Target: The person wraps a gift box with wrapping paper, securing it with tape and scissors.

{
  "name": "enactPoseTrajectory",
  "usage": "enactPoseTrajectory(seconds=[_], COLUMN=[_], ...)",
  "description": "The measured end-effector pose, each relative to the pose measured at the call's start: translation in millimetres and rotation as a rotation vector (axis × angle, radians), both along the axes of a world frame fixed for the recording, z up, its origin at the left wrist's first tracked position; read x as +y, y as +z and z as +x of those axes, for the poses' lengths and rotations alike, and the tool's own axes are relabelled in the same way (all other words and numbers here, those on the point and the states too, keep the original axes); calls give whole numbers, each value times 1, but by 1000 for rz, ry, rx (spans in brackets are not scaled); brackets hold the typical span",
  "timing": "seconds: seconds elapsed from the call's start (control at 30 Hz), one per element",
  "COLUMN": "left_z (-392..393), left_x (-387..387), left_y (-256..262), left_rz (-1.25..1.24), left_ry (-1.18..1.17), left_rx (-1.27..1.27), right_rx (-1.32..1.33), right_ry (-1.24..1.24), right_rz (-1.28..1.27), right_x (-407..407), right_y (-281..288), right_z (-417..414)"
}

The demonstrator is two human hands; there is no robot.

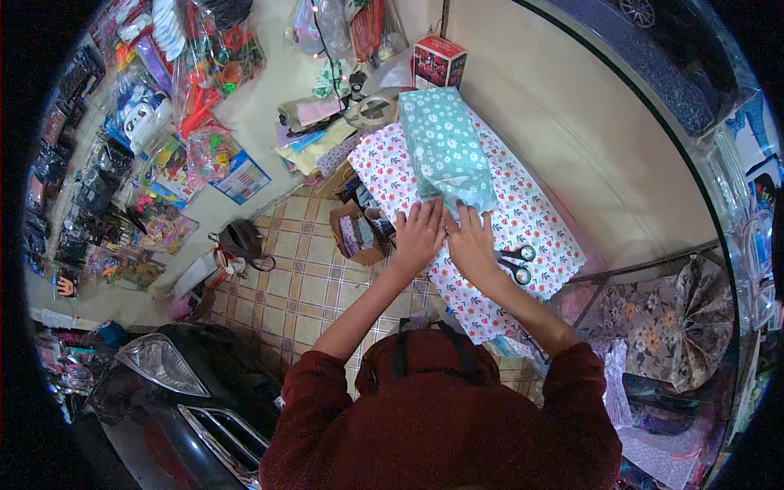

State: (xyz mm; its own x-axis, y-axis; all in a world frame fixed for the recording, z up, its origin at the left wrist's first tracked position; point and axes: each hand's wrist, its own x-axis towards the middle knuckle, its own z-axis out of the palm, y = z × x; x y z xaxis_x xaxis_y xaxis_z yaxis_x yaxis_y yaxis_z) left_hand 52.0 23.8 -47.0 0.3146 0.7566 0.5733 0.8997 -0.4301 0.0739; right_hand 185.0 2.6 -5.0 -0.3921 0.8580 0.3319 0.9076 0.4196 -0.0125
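A box-shaped parcel in teal paper with white daisies (442,138) lies on a sheet of white floral paper (539,214). At the parcel's near end, my left hand (420,236) rests with its fingertips on the edge of the teal paper. Close beside it, my right hand (471,245) touches the same end, its fingers slightly spread. The fold beneath the fingers is partly hidden. Black-handled scissors (520,264) lie on the floral paper just right of my right hand; their blades are partly hidden by that hand.
Behind the parcel stand a red printed box (438,61) and a roll of clear tape (375,111). Folded papers and cloths (312,131) are piled to the left. A small open cardboard box (358,236) is below the table's left edge. A glass edge curves along the right.
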Motion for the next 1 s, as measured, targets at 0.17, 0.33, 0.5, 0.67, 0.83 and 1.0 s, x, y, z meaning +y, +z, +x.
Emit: enactPoseTrajectory(seconds=[0.17,0.33,0.5,0.67,0.83,1.0], left_z=[-4,-6,-10,-21,-28,-34], left_x=[-2,-3,-7,-10,-10,-3], left_y=[8,8,10,-1,-4,-1], left_rz=[-147,-125,-144,-128,-131,-179], left_ry=[-18,-22,-22,-52,-71,-26], left_rx=[-75,-100,-125,-153,-87,-214], right_rx=[-83,-132,-118,-94,-37,-54], right_ry=[1,15,6,-7,-1,40], right_rz=[29,103,88,52,7,46], right_x=[0,-4,-5,-5,-3,-3], right_y=[-2,-3,-1,0,-3,-2], right_z=[1,8,4,1,0,-1])
